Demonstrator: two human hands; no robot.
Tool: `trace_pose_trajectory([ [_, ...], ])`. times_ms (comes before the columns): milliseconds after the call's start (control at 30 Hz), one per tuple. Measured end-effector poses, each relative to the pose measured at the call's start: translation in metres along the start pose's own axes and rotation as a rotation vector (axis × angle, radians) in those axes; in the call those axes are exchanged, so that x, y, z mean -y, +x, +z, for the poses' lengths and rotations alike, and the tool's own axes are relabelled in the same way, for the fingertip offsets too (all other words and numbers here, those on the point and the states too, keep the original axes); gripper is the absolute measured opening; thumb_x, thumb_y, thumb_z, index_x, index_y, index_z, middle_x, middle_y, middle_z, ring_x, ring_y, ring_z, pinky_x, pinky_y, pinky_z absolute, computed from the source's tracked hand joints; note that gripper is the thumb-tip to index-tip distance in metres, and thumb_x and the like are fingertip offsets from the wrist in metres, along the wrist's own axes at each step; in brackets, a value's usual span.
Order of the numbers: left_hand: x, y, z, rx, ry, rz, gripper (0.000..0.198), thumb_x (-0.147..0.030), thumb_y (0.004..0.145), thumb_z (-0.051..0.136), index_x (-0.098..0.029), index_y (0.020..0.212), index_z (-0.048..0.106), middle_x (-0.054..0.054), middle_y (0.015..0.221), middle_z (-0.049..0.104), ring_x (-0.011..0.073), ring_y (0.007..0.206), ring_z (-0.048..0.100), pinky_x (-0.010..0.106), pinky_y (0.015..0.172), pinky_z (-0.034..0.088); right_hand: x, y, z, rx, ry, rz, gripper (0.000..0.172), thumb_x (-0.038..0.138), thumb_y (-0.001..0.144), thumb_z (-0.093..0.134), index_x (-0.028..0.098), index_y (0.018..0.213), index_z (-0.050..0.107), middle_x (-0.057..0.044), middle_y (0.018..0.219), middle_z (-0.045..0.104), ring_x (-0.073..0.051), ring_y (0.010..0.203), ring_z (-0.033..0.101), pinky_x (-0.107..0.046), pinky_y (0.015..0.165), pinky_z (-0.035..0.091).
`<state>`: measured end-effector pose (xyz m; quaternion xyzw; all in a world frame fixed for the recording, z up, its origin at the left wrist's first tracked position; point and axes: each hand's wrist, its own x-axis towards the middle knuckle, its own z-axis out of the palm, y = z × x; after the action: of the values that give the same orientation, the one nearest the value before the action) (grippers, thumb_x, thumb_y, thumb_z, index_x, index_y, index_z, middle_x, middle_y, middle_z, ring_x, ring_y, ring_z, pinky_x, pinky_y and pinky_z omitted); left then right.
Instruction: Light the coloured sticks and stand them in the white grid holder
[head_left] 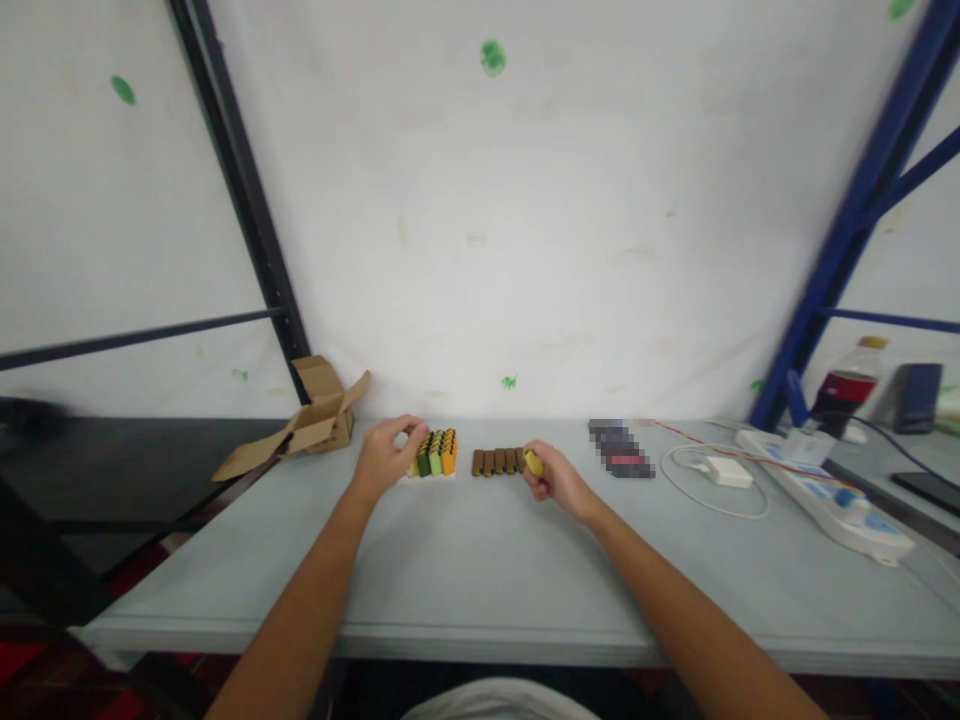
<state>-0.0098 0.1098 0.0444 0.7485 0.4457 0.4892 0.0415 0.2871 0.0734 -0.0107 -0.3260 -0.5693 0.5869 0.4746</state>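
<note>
Rows of small upright pieces in yellow, green and orange with dark tops (437, 453) stand on a white base near the back of the grey table. My left hand (391, 453) is at their left side, thumb and fingers curved toward each other; whether anything lies between the fingertips is hidden. To the right, several brown pieces (499, 461) lie side by side in a row. My right hand (553, 474) is closed on a small yellow piece (533, 462) at the right end of that row.
An open cardboard box (330, 425) sits at the back left. Right of my right hand are a blurred dark item (622, 448), a white charger (728, 472) with a looped cable, and a power strip (832, 500). A bottle (847, 385) stands farther right.
</note>
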Motion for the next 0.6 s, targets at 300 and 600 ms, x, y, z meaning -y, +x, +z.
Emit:
trace_pose_trajectory([
  [300, -0.063, -0.022, 0.061, 0.444, -0.242, 0.264, 0.022, -0.041, 0.086, 0.066, -0.02, 0.088, 0.072, 0.007, 0.08, 0.069, 0.0188, 0.071, 0.059, 0.032, 0.069, 0.046, -0.014, -0.004, 0.038, 0.201, 0.012, -0.261, 0.047, 0.01, 0.071, 0.058, 0.029, 0.095, 0.023, 0.005, 0.091, 0.044, -0.009, 0.068, 0.045, -0.018, 0.057, 0.033],
  [600, 0.019, 0.002, -0.01, 0.094, -0.287, -0.138, 0.04, -0.054, 0.074, 0.07, -0.016, 0.086, 0.067, 0.006, 0.08, 0.071, 0.0224, 0.075, 0.065, 0.035, 0.074, 0.054, -0.002, 0.002, 0.009, -0.154, -0.701, -0.337, 0.048, 0.007, 0.074, 0.048, 0.023, 0.118, 0.041, -0.008, 0.118, 0.05, -0.019, 0.097, 0.057, -0.036, 0.083, 0.049],
])
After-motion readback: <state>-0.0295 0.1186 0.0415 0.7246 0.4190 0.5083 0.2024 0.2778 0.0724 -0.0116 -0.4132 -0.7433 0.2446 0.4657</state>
